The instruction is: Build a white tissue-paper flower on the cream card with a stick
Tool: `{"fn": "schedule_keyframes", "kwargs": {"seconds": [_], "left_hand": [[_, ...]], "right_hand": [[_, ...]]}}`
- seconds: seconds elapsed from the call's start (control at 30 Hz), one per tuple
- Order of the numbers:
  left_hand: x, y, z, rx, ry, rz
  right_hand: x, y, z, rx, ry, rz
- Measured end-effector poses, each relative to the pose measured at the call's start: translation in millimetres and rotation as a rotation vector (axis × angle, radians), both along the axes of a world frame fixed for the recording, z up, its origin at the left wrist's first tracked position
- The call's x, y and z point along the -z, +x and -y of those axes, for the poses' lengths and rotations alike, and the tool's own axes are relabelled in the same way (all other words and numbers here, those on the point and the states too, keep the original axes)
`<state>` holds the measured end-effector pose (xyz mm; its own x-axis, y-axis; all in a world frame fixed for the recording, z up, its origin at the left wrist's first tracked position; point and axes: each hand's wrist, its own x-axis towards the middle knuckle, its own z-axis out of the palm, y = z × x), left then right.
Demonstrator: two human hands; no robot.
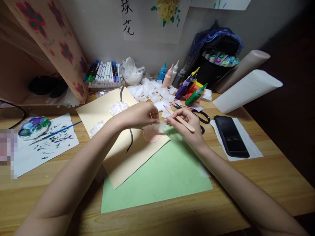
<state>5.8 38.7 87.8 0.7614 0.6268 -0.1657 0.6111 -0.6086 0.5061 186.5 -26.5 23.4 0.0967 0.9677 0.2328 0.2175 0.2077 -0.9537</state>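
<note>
Between my two hands, above the cream card [128, 164], a thin whitish tissue piece [159, 126] is pinched. My left hand [141, 115] holds its left side with curled fingers. With my right hand [185, 123] I hold a flat wooden stick [180, 119], thumb and fingertip touching the tissue's right edge. Just below lies a pink round patch [151, 136] on the card. White fluffy clusters [119, 107] and black curved lines [131, 141] also mark the card, partly covered by my left arm.
Green paper [157, 183] lies beneath the card. Loose tissue squares [152, 90], paint bottles [195, 95] and black-handled scissors [201, 116] are behind my hands. A phone [231, 136] lies right; a paint palette [34, 127] and brush [56, 131] lie left. Markers [104, 72] stand behind.
</note>
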Motion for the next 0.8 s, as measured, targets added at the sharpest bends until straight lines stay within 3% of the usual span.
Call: {"fn": "schedule_keyframes", "kwargs": {"seconds": [0.17,0.43,0.6,0.8], "left_hand": [[5.0,-1,3,0.062,-0.047,-0.132],[10.7,2,3,0.002,0.029,-0.243],[8.5,4,4,-0.017,0.042,-0.266],[13.5,1,-2,-0.097,0.085,-0.212]], "right_hand": [[16.9,-1,15,0.087,0.189,-0.14],[23.6,-1,27,-0.262,0.489,0.267],[24.2,-4,23,-0.298,0.536,0.414],[24.0,-6,20,-0.287,0.509,0.43]]}}
